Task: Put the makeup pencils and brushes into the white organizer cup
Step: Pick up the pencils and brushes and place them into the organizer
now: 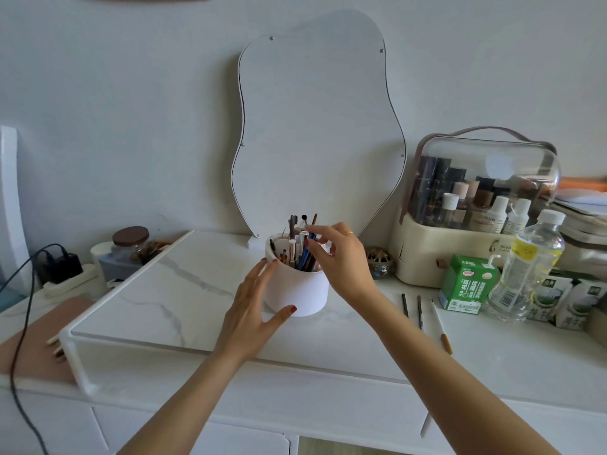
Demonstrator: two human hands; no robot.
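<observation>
White marble desk (170, 290) under a wavy mirror (315, 133): the white organizer cup (297, 290) sits mid-surface, crowded with upright pencils and brushes (300, 244), while three loose pencils (420, 311) lie well to its right. I judge the main risk is tipping the top-heavy cup or flicking a stick out while settling them. My left hand (253, 310) has a released grip, fingers splayed and touching the cup's side; my right hand (338, 254) has fingertips loosely pinched among the pencil tops, though I cannot tell whether they actually clamp one.

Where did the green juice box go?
The green juice box stands on the right side of the white counter, just left of the clear water bottle and in front of the cream makeup case.
</observation>
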